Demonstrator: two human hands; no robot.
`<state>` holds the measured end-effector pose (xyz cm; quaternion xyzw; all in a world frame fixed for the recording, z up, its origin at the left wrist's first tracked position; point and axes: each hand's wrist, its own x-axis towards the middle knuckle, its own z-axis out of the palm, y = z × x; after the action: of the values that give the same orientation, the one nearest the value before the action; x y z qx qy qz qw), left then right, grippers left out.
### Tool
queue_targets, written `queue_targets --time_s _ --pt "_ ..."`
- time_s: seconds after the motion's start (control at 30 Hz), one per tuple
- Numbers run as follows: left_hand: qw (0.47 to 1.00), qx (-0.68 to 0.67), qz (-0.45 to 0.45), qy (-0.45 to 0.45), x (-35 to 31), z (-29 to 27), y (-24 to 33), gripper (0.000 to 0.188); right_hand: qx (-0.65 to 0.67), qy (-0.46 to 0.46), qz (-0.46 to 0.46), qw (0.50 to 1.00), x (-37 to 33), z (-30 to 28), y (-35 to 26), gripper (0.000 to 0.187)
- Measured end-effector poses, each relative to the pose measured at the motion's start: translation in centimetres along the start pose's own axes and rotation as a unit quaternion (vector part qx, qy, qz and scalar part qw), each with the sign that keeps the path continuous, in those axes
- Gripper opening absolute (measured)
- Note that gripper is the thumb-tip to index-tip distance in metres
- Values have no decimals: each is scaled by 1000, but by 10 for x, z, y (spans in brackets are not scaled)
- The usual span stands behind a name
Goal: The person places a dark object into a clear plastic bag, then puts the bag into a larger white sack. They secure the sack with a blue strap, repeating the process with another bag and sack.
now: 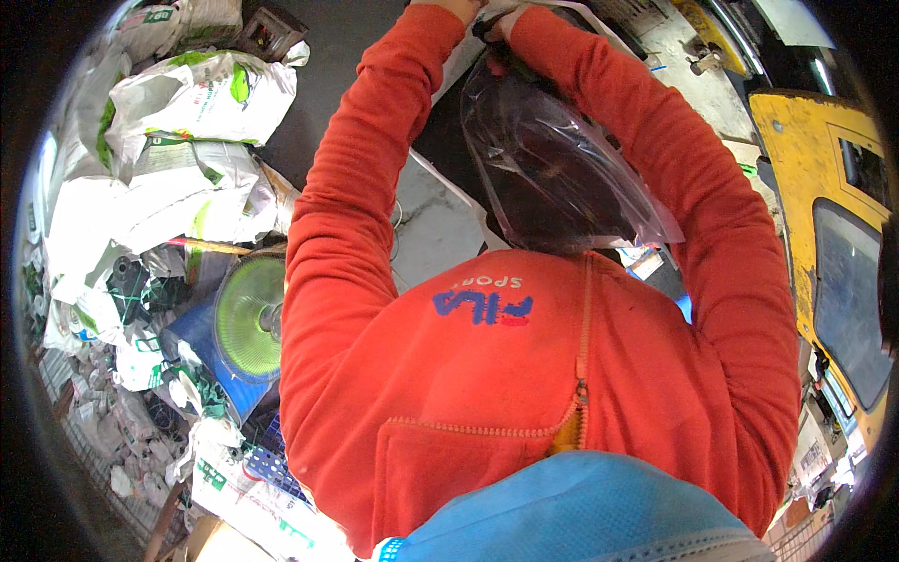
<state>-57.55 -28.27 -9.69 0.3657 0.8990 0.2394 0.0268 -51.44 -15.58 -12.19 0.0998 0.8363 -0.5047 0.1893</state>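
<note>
Both my arms, in orange-red sleeves, reach to the top edge of the view. My left hand (pixel 455 7) is cut off by that edge, so its fingers do not show. Close beside it, my right hand (pixel 503 22) looks closed at the narrow upper end of a clear plastic bag (pixel 562 173). The bag hangs wrinkled between my forearms, its wide end near my chest. A pale strip or sheet edge (pixel 562 7) runs by my hands; whether I hold it too is hidden.
White sacks with green print (pixel 201 98) are heaped on the left. Near my left elbow stands a green fan (pixel 251 318) by a blue container (pixel 215 361). To the right is a yellow machine panel (pixel 791 140) with dark windows. A pale grey surface (pixel 431 225) lies under my arms.
</note>
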Motion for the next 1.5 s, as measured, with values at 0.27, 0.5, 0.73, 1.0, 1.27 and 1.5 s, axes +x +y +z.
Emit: queue_targets --time_s 0.27,0.5,0.73,1.0,1.27,1.5 --pt "940 222 -56 -252 -80 -65 1 39 -63 -184 -48 980 -52 -22 -9 37" --pt "978 162 -98 -92 -134 -52 7 32 -167 -331 -40 928 -45 28 -30 37" --pt "993 75 -89 -35 -141 -47 -1 37 -213 -362 -30 907 -44 39 -33 37" --pt "992 69 -104 13 -138 -35 -8 36 -227 -373 -28 899 -42 39 -36 38" --pt "982 -72 -177 -7 -138 -36 2 32 -244 -371 -31 895 -33 50 -44 38" --pt "986 -53 -137 79 -138 -35 -2 28 -245 -373 -50 894 -33 74 -53 38"
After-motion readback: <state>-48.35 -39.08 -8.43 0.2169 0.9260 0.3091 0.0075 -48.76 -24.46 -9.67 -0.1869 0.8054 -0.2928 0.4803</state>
